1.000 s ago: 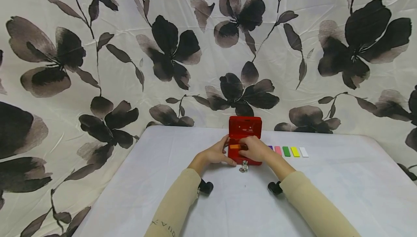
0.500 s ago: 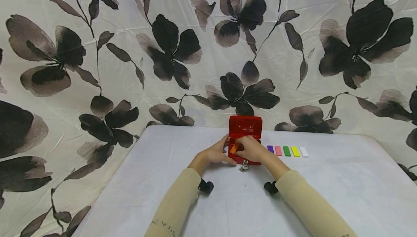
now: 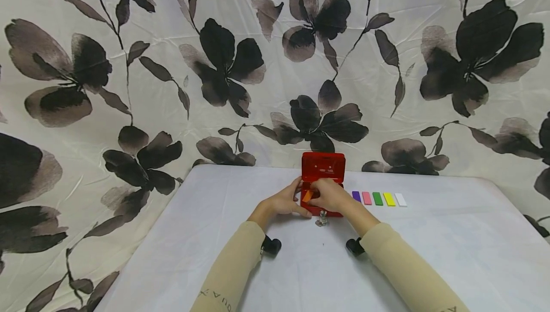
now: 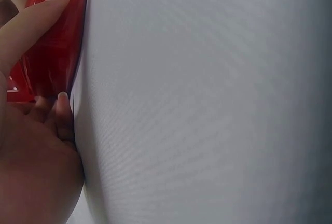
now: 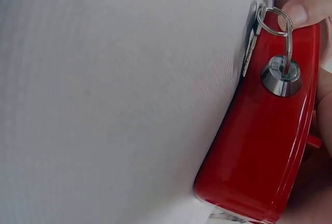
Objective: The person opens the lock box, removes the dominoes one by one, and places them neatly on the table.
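Observation:
A red metal cash box (image 3: 323, 161) stands on the white table with its lid raised. My left hand (image 3: 281, 201) grips its left side, the thumb (image 4: 39, 24) across the front face and the other fingers by the side wall. Inside the box, my right hand (image 3: 331, 194) pinches an orange rectangular block (image 3: 307, 196), held at a slant; the fingertips are partly hidden. A silver lock (image 5: 280, 81) with a key in it sits on the box front, and a key ring (image 5: 275, 21) hangs from that key.
Right of the box lies a row of small blocks: purple (image 3: 356, 196), pink (image 3: 366, 198), green (image 3: 377, 199), yellow (image 3: 389, 200) and white (image 3: 401, 200). Behind the white tabletop (image 3: 451, 245) hangs a floral cloth (image 3: 240, 126).
My right hand has moved slightly left inside the box, and the orange block has turned from lying level to a slant. The left hand stays where it was.

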Demonstrator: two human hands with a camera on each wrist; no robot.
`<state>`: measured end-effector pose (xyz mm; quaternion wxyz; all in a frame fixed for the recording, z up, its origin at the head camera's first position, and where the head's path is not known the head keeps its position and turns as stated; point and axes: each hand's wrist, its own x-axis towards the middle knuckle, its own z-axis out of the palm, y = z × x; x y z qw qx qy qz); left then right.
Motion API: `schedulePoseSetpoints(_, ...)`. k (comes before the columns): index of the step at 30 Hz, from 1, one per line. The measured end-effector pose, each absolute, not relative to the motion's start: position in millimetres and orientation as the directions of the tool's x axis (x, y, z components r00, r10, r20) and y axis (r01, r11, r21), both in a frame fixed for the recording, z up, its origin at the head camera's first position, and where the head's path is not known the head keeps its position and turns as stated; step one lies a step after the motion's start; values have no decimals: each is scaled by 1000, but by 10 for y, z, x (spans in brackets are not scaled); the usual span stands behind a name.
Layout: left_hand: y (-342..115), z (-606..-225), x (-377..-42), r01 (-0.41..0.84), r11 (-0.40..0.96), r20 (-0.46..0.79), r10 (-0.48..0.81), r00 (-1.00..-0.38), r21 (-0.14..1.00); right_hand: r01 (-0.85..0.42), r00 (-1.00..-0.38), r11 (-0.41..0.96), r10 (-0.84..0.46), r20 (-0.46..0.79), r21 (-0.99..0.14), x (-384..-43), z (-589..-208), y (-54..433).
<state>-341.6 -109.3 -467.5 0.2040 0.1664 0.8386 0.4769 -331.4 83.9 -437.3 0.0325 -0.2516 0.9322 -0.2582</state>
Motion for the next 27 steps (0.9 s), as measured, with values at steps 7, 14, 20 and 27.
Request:
schedulePoseSetpoints(7, -1106, -4672, -3435, 85, 477, -180, 483, -857, 874, -396, -904, 791, -426, 45, -466, -3307, -4382, 741)
schedulePoseSetpoints(14, -1102, -4667, -3437, 99, 478, -172, 492, -853, 873, -375, -916, 820, -400, 35, -431, -3323, -4408, 673)
schedulePoseSetpoints(20, -1106, -4664, -3446, 103, 479, -169, 491, -855, 872, -372, -917, 821, -396, 38, -434, -3338, -4407, 655)
schedulePoseSetpoints(27, -1105, -4666, -3433, 97, 472, -171, 492, -854, 876, -387, -909, 805, -415, 40, -450, -3323, -4409, 688)
